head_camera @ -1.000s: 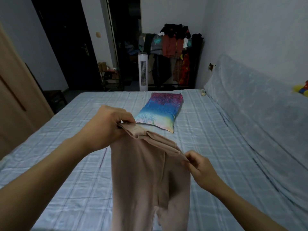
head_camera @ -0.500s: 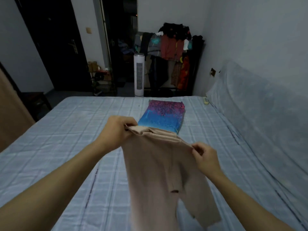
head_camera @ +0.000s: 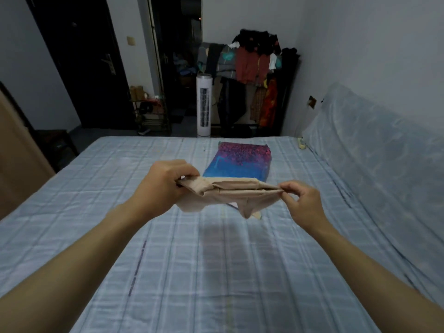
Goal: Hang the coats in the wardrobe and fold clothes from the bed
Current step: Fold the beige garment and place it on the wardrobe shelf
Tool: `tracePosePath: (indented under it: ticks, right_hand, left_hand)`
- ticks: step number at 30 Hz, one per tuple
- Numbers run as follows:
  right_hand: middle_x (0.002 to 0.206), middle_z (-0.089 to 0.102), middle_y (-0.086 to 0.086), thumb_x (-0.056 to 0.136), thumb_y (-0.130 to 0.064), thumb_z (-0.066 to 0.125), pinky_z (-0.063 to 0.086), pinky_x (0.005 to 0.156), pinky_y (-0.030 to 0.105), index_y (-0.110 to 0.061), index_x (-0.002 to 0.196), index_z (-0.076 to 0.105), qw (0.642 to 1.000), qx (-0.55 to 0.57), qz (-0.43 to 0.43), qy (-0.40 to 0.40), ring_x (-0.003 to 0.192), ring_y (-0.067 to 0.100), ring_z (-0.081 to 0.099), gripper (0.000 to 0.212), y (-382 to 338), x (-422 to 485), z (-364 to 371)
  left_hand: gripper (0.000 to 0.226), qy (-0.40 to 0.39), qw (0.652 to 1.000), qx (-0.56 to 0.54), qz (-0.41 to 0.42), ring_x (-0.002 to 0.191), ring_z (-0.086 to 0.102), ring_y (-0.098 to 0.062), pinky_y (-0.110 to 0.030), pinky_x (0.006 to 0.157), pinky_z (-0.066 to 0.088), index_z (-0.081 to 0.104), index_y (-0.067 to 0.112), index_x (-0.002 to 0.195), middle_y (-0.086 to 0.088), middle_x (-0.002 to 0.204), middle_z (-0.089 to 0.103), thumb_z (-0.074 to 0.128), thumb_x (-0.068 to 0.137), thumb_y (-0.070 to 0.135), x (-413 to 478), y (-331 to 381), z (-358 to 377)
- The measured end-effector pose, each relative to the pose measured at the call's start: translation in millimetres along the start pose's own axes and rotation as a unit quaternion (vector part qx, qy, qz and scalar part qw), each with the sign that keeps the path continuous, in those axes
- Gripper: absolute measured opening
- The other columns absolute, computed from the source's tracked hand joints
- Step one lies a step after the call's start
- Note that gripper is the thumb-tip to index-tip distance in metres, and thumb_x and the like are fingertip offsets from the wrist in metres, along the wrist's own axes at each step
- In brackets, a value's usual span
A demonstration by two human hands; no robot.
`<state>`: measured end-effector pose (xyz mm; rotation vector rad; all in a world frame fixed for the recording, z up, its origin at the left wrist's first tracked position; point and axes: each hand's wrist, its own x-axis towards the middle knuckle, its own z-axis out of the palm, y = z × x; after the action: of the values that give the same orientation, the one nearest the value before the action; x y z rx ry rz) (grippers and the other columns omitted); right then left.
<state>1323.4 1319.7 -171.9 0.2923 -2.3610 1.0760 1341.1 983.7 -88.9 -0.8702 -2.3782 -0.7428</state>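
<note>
A beige pair of trousers (head_camera: 230, 192) is stretched flat between both hands above the bed (head_camera: 216, 272), its waistband running left to right and its legs swung away from me. My left hand (head_camera: 165, 186) grips the left end in a fist. My right hand (head_camera: 304, 201) pinches the right end between thumb and fingers. Behind the trousers a folded blue and purple garment (head_camera: 240, 162) lies on the pale blue checked sheet.
A covered headboard (head_camera: 374, 150) lines the bed's right side. Past the foot of the bed stand a white tower fan (head_camera: 204, 106) and a rack of hanging clothes (head_camera: 252, 75). A wooden panel (head_camera: 16, 150) is at the left; dark doors (head_camera: 79, 68) lie beyond.
The trousers hung down from my hands; now both hands have risen and moved forward, and the legs have swung up and away, so the cloth lies nearly level. The head view tilted up.
</note>
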Motion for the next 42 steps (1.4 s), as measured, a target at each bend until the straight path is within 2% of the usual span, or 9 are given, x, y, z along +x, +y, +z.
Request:
tracePosePath:
  ticks: [4, 8, 15, 18, 20, 24, 27, 33, 42]
  right_hand:
    - [0.085, 0.068, -0.001, 0.078, 0.006, 0.073, 0.047, 0.078, 0.02, -0.009, 0.088, 0.074, 0.998, -0.027, 0.008, -0.062, 0.081, 0.017, 0.064, 0.018, 23.1, -73.8, 16.8]
    - [0.088, 0.07, 0.003, 0.08, 0.004, 0.072, 0.042, 0.079, 0.007, -0.007, 0.09, 0.074, 0.986, -0.029, 0.03, -0.159, 0.083, 0.016, 0.065, 0.015, 53.8, -174.6, 38.5]
    - [0.087, 0.072, 0.015, 0.078, 0.007, 0.075, 0.055, 0.077, 0.04, 0.001, 0.088, 0.074, 0.961, -0.046, 0.017, -0.274, 0.08, 0.031, 0.068, 0.011, 88.0, -360.0, 63.2]
    - [0.087, 0.073, 0.014, 0.078, 0.009, 0.074, 0.056, 0.076, 0.041, 0.001, 0.087, 0.074, 0.956, -0.031, 0.023, -0.292, 0.079, 0.026, 0.068, 0.013, 96.3, -415.5, 65.2]
    - [0.089, 0.073, 0.013, 0.081, 0.007, 0.072, 0.056, 0.078, 0.042, 0.0, 0.088, 0.074, 0.952, -0.025, 0.05, -0.299, 0.081, 0.026, 0.067, 0.01, 97.1, -437.5, 64.0]
    - [0.091, 0.071, 0.011, 0.085, -0.001, 0.071, 0.053, 0.082, 0.046, -0.002, 0.089, 0.073, 0.941, -0.016, 0.07, -0.33, 0.084, 0.026, 0.065, 0.004, 90.4, -447.3, 60.5]
    - [0.092, 0.071, 0.006, 0.086, -0.007, 0.072, 0.053, 0.083, 0.041, -0.005, 0.093, 0.073, 0.946, -0.013, 0.066, -0.316, 0.087, 0.021, 0.066, 0.008, 82.3, -431.9, 64.0]
    - [0.099, 0.07, 0.006, 0.088, -0.012, 0.069, 0.05, 0.088, 0.034, -0.007, 0.103, 0.072, 0.953, -0.012, 0.101, -0.286, 0.094, 0.019, 0.065, 0.016, 79.1, -414.2, 73.8]
    - [0.105, 0.068, 0.005, 0.09, -0.01, 0.066, 0.046, 0.094, 0.029, -0.009, 0.11, 0.069, 0.948, -0.038, 0.182, -0.258, 0.099, 0.017, 0.063, 0.02, 115.4, -379.4, 89.2]
  left_hand:
    - [0.015, -0.045, 0.999, 0.008, -0.021, 0.06, 0.056, -0.013, -0.02, 0.055, 0.04, 0.072, 0.01, 0.08, 0.003, 0.072, 0.061, 0.068, 0.068, 0.001, -80.3, 10.6, 37.9]
    - [0.012, -0.109, 0.991, -0.026, -0.076, 0.059, 0.056, -0.016, -0.029, 0.054, 0.043, 0.069, 0.01, 0.078, 0.001, 0.071, 0.06, 0.073, 0.068, 0.016, -190.1, 31.5, 90.6]
    - [0.024, -0.223, 0.96, -0.078, -0.152, 0.061, 0.056, -0.01, -0.03, 0.054, 0.046, 0.067, 0.016, 0.077, 0.007, 0.072, 0.06, 0.081, 0.066, 0.001, -367.6, 82.2, 157.6]
    - [0.016, -0.248, 0.956, -0.048, -0.153, 0.062, 0.061, -0.015, -0.033, 0.053, 0.049, 0.068, 0.02, 0.082, 0.008, 0.075, 0.063, 0.069, 0.072, 0.008, -419.1, 102.8, 174.2]
    - [0.024, -0.275, 0.947, -0.034, -0.163, 0.065, 0.064, -0.018, -0.032, 0.054, 0.051, 0.07, 0.022, 0.086, 0.008, 0.079, 0.066, 0.067, 0.067, 0.008, -441.3, 112.6, 180.2]
    - [0.031, -0.379, 0.9, -0.035, -0.211, 0.09, 0.061, -0.009, -0.028, 0.076, 0.049, 0.067, 0.032, 0.102, 0.015, 0.096, 0.065, 0.074, 0.073, 0.04, -459.2, 119.1, 183.9]
    - [0.045, -0.374, 0.894, -0.049, -0.241, 0.093, 0.056, 0.0, -0.023, 0.084, 0.045, 0.064, 0.036, 0.111, 0.019, 0.102, 0.063, 0.074, 0.073, 0.058, -455.6, 115.6, 183.9]
    - [0.034, -0.313, 0.915, -0.065, -0.245, 0.089, 0.056, 0.0, -0.025, 0.081, 0.048, 0.067, 0.028, 0.108, 0.017, 0.098, 0.064, 0.073, 0.081, 0.048, -432.4, 111.8, 190.5]
    - [0.019, -0.305, 0.915, -0.094, -0.248, 0.084, 0.057, 0.002, -0.022, 0.076, 0.047, 0.068, 0.029, 0.103, 0.017, 0.093, 0.064, 0.066, 0.089, 0.041, -383.6, 69.4, 241.9]
